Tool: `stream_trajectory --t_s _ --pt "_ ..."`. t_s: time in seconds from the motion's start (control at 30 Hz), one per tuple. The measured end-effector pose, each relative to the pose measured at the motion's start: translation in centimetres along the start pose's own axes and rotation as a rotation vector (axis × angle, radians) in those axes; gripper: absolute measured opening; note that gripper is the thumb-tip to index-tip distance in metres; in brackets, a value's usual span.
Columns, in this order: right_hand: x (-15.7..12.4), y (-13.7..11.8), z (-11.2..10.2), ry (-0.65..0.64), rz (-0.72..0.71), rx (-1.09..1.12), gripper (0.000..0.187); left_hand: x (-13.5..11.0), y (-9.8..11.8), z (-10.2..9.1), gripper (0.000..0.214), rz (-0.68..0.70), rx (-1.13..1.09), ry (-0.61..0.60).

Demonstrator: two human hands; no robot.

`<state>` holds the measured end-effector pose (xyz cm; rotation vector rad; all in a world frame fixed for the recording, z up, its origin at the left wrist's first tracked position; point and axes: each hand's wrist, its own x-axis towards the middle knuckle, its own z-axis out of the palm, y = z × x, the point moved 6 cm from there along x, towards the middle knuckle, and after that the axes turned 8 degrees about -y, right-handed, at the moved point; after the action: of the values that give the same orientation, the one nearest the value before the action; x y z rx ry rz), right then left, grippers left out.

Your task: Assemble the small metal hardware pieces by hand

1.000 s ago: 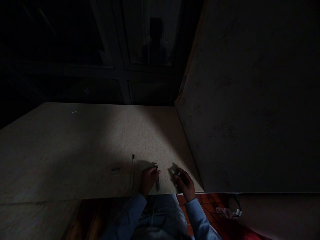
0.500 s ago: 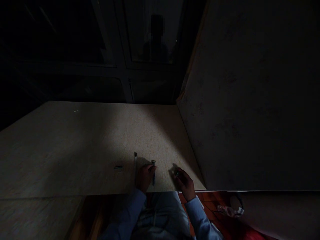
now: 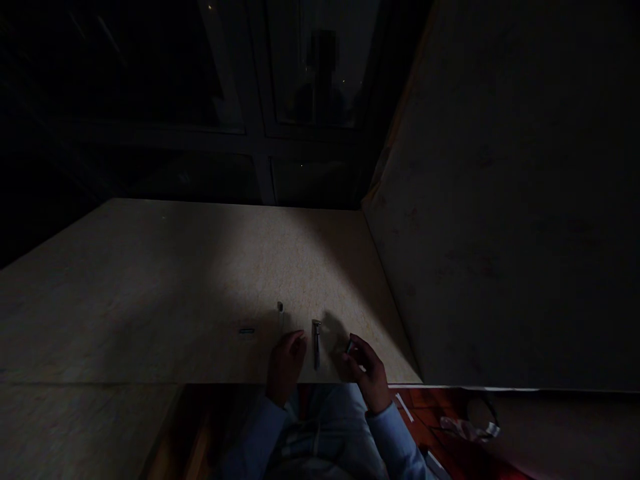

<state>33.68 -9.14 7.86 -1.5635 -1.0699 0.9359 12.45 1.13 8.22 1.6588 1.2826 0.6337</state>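
Observation:
A slim dark handle with a short shiny crosspiece, like a razor (image 3: 317, 343), lies on the pale tabletop between my hands. My left hand (image 3: 287, 360) is just left of it, fingers apart and holding nothing. To the right, my right hand (image 3: 369, 370) pinches a small dark piece (image 3: 349, 345) between thumb and fingertips; its exact kind is too dim to make out. Beyond my left hand shows the small dark head of a thin stick (image 3: 280, 307), its shaft faint and partly hidden. A short dark bar (image 3: 247, 331) lies farther left.
The speckled tabletop (image 3: 215, 267) meets a wall (image 3: 500, 233) on the right and a dark window (image 3: 255, 143) at the back. Its front edge runs above my lap. Clear plastic (image 3: 463, 428) and a white strip (image 3: 405, 408) lie below on the right.
My left hand has let go of the razor-like handle and drawn back to its left. My right hand still holds the small piece, turned slightly. The view has shifted a little.

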Motion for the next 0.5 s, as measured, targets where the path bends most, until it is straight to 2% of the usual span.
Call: stream_trajectory --t_s 0.1,0.2,0.33,0.5 --pt "0.5 -2.3 1.4 -0.005 -0.069 -0.027 0.062 -0.2 -0.6 -2.4 0.046 -0.008 0.143 0.092" --pt "1.0 -4.4 2.7 -0.030 -0.163 -0.070 0.053 0.6 -1.2 -3.9 0.041 -0.072 0.346 0.068" --pt "1.3 -6.5 4.0 -0.036 -0.280 -0.097 0.045 1.7 -1.8 -4.3 0.032 -0.168 0.460 -0.020" --pt "0.7 -7.9 4.6 -0.034 -0.334 -0.103 0.042 2.2 -2.2 -4.1 0.016 -0.172 0.398 -0.026"
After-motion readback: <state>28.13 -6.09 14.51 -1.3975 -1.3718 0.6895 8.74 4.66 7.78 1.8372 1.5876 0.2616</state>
